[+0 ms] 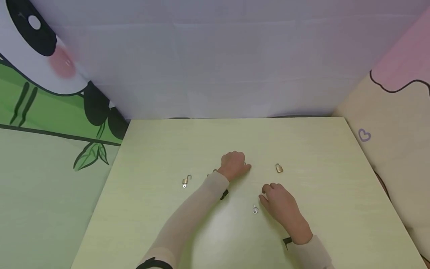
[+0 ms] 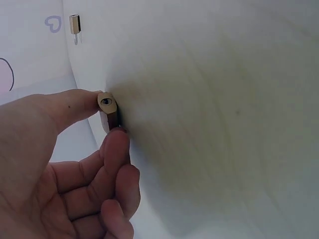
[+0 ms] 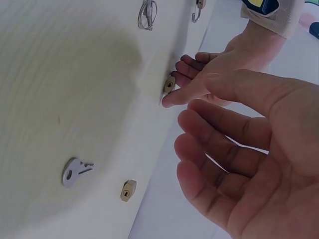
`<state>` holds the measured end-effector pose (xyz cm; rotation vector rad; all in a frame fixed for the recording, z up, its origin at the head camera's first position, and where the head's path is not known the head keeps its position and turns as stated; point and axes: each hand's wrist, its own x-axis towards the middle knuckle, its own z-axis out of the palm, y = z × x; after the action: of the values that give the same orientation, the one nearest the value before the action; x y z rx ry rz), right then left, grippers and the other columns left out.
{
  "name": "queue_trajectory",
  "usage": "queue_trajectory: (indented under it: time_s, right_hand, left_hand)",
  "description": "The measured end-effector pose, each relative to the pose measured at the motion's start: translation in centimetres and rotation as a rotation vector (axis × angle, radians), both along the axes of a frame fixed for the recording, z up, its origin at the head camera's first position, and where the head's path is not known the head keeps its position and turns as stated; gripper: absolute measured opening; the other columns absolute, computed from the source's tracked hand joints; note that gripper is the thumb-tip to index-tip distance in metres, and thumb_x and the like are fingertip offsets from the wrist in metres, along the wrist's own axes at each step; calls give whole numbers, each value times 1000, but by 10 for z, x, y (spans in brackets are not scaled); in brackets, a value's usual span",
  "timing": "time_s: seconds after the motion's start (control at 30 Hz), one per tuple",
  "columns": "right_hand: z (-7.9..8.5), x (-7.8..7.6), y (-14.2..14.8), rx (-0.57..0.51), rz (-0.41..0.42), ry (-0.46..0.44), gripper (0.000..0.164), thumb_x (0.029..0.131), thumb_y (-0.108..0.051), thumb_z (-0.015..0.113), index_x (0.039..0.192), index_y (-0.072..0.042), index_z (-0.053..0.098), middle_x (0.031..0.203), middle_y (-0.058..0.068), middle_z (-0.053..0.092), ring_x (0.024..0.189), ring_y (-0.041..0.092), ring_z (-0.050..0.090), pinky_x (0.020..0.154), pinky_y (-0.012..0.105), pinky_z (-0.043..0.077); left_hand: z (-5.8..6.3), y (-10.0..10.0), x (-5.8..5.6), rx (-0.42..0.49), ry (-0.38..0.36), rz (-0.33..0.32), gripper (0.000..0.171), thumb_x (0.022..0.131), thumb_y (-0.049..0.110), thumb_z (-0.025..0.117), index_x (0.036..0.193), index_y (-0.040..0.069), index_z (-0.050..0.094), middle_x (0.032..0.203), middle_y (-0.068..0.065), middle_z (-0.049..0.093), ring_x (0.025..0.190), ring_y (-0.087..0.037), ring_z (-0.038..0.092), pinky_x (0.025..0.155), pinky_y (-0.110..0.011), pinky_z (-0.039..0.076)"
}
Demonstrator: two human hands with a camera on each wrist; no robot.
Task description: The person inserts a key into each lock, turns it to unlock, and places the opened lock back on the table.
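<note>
My left hand pinches a small brass padlock between thumb and fingers, close to the tabletop. Its keyhole end faces the left wrist camera; the shackle is hidden. My right hand hovers above the table with relaxed, slightly bent fingers and holds nothing. Beside its thumb lies a small silver key, flat on the table in the right wrist view. Beyond the right hand lies another brass padlock. At the left rests a brass padlock with its shackle swung out and a round silvery piece at its lower end.
A metal ring with keys lies on the table in the right wrist view. Near it is a padlock with its shackle out, cut off by the frame edge. Printed cloth walls stand behind and beside the table.
</note>
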<state>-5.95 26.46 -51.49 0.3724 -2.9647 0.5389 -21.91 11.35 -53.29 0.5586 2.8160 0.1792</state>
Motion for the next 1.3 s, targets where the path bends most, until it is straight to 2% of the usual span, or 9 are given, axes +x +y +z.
queue_trajectory:
  time_s: [0.2, 0.33, 0.63, 0.8, 0.97, 1.1, 1.3]
  right_hand:
    - [-3, 3, -4, 16, 5, -18, 14, 83, -11, 78, 89, -4, 67, 78, 4, 59, 71, 23, 56, 59, 32, 48]
    - [-4, 7, -7, 17, 5, -39, 14, 84, -12, 79, 88, -5, 67, 78, 4, 59, 71, 22, 56, 58, 32, 48]
    - [-13, 21, -13, -26, -3, -187, 17, 84, -18, 80, 88, -9, 66, 79, -1, 57, 73, 18, 56, 59, 32, 49]
    - [-20, 24, -16, -15, -11, -217, 19, 83, -20, 82, 86, -9, 66, 78, -1, 56, 72, 17, 55, 58, 33, 49]
    - [-25, 26, -18, -18, -21, -217, 19, 83, -18, 81, 84, -10, 64, 74, -3, 52, 67, 13, 49, 54, 30, 46]
    - [-27, 26, -20, -65, -42, -258, 17, 85, -16, 79, 83, -10, 62, 73, -4, 49, 65, 11, 44, 53, 29, 43]
    - [-29, 24, -18, -218, -69, -361, 20, 86, -10, 77, 82, -12, 57, 72, -4, 46, 66, 12, 43, 59, 29, 40]
  left_hand:
    - [0, -3, 2, 46, 1, 8, 44, 91, 37, 61, 58, 19, 40, 50, 7, 28, 46, -10, 27, 42, -28, 25]
    - [4, -5, 5, 51, -2, 9, 44, 90, 36, 62, 57, 18, 38, 49, 7, 25, 45, -9, 23, 41, -27, 22]
    - [25, -9, 10, 21, 18, -29, 48, 91, 40, 61, 56, 19, 35, 50, 8, 21, 46, -8, 18, 42, -25, 19]
    - [36, -11, 12, 17, 14, -33, 48, 91, 41, 59, 56, 19, 34, 50, 8, 19, 47, -8, 17, 42, -25, 18]
    - [43, -12, 14, 18, 0, -38, 47, 91, 41, 59, 57, 19, 34, 52, 8, 20, 48, -9, 17, 43, -25, 18]
    - [43, -13, 15, 4, -10, -46, 47, 92, 42, 58, 58, 19, 35, 52, 7, 21, 47, -9, 18, 42, -25, 18]
    - [45, -17, 17, 5, -24, -43, 46, 90, 40, 60, 58, 19, 34, 51, 7, 21, 48, -9, 18, 43, -25, 18]
